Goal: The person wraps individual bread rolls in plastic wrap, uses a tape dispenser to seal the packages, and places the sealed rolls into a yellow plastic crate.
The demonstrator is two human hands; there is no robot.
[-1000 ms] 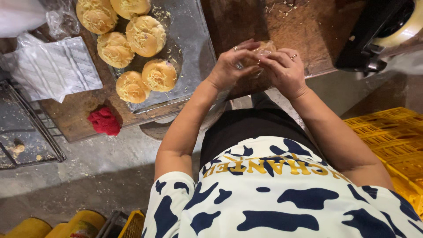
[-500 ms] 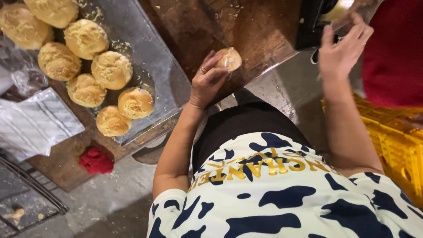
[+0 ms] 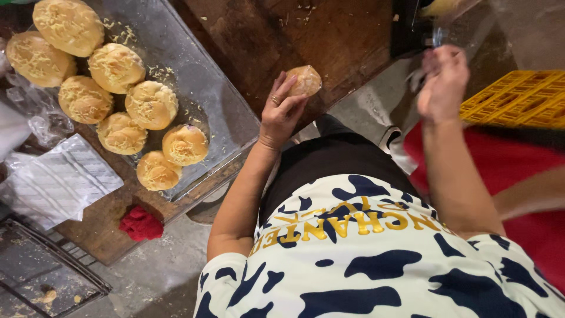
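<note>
- Folded clear plastic sheet (image 3: 56,179): crinkled and glossy, lying at the left edge on the desk (image 3: 247,41), a dark, worn wooden surface strewn with crumbs.
- Wire rack (image 3: 41,277): dark metal, lower left corner, crumbs beneath it.
- Red cloth (image 3: 141,224): small, bunched, soft-looking, on the desk's near edge.
- Tray (image 3: 218,112): flat, greyish metal, covered with clear film and scattered with pale shreds; carries eight round buns (image 3: 152,105), golden, domed, with a rough grated topping, set close together.
- Left hand (image 3: 281,112): raised over the desk, ring on one finger, fingers curled around a single bun (image 3: 305,80) at the fingertips. This bun is round, golden brown, with a slight sheen as if wrapped in film; it sits above the desk's near edge, well apart from the tray.
- Right hand (image 3: 442,82): blurred, lifted near a dark appliance (image 3: 412,29); fingers loosely bent; whether it grips anything cannot be told.
- Yellow plastic crate (image 3: 518,100): latticed, far right.
</note>
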